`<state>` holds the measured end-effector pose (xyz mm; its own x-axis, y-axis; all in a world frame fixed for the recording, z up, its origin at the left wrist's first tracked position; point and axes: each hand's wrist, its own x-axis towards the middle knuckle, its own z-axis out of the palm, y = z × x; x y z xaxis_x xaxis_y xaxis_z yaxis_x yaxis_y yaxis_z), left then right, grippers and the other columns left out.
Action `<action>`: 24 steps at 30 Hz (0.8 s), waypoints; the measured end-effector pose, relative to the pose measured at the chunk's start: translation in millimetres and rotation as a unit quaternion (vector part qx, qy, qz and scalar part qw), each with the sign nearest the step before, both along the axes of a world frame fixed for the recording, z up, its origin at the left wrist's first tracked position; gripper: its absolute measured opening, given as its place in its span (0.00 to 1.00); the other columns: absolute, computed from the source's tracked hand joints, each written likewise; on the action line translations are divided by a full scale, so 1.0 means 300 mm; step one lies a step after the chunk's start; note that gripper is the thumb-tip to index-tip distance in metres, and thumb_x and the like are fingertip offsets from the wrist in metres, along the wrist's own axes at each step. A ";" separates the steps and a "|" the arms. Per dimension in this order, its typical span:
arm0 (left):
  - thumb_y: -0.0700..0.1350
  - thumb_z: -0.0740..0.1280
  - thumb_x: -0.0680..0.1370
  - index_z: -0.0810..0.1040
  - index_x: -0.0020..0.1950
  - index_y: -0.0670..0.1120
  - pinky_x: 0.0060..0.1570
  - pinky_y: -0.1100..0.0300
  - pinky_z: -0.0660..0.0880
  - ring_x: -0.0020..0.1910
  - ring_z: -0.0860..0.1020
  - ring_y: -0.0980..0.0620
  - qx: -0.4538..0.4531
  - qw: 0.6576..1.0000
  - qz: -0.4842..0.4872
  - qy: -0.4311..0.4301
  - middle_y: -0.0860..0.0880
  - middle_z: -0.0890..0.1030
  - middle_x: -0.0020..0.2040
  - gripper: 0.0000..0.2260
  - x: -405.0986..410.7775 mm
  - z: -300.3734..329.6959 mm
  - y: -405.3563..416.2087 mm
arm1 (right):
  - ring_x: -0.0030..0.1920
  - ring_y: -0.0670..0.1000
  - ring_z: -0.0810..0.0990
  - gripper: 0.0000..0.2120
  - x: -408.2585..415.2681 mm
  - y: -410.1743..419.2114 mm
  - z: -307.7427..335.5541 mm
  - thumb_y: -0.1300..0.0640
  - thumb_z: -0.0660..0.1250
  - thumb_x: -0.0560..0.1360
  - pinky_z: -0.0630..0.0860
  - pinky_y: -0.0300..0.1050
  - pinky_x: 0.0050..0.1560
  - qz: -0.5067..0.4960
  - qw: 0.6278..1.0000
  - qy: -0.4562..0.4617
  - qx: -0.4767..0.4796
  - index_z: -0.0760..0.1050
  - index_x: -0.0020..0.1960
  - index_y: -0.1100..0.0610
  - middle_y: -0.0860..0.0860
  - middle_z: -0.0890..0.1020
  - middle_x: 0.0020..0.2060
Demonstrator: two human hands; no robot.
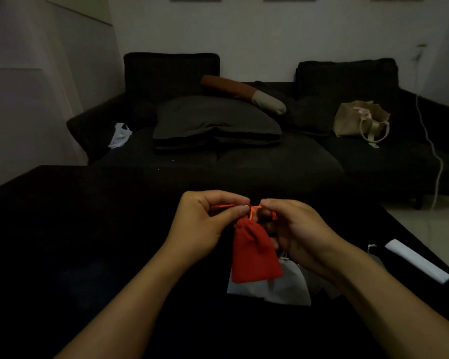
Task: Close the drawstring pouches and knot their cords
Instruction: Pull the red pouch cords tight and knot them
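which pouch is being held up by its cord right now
The red pouch: its neck is gathered and both the left hand and right hand pinch its orange cord. The white pouch lies flat on the dark surface beneath it, untouched.

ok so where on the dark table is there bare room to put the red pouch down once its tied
Free: the wide dark table stretch beyond the left hand. Crowded: under the red pouch a grey pouch lies, and a white strip sits past the right hand.

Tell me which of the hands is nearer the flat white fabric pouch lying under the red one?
Right. The right hand hovers just above the flat white fabric pouch; the left hand is farther left.
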<state>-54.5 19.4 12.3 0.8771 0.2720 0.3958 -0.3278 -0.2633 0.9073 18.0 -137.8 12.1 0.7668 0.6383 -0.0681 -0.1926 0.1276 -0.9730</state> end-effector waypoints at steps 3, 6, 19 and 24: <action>0.34 0.74 0.72 0.85 0.45 0.47 0.42 0.70 0.77 0.42 0.85 0.58 -0.001 1.000 0.011 -0.006 0.52 0.87 0.42 0.08 0.007 -0.004 0.005 | 0.38 0.54 0.78 0.11 -0.008 0.006 0.001 0.55 0.65 0.77 0.76 0.43 0.36 -0.011 0.997 0.050 0.055 0.76 0.43 0.63 0.60 0.80 0.39; 0.35 0.72 0.74 0.85 0.46 0.46 0.39 0.67 0.79 0.39 0.85 0.56 -0.021 0.999 0.023 -0.011 0.50 0.87 0.40 0.07 0.010 -0.010 0.007 | 0.54 0.65 0.81 0.17 -0.002 -0.002 0.000 0.53 0.67 0.75 0.76 0.54 0.60 -0.002 0.994 0.071 0.086 0.81 0.51 0.67 0.68 0.81 0.52; 0.42 0.66 0.80 0.83 0.42 0.43 0.33 0.64 0.76 0.31 0.78 0.57 -0.007 0.999 0.051 0.009 0.49 0.81 0.31 0.09 0.033 -0.022 0.009 | 0.24 0.43 0.60 0.11 0.051 -0.020 0.030 0.59 0.57 0.80 0.60 0.34 0.22 -0.011 0.979 0.101 0.177 0.67 0.39 0.56 0.49 0.67 0.29; 0.42 0.62 0.82 0.80 0.42 0.46 0.35 0.59 0.79 0.36 0.80 0.54 0.013 0.991 -0.031 0.132 0.50 0.81 0.34 0.11 0.019 -0.041 0.016 | 0.25 0.48 0.65 0.15 0.022 0.004 -0.004 0.56 0.59 0.81 0.65 0.41 0.26 -0.031 0.997 0.022 0.068 0.66 0.35 0.55 0.51 0.65 0.27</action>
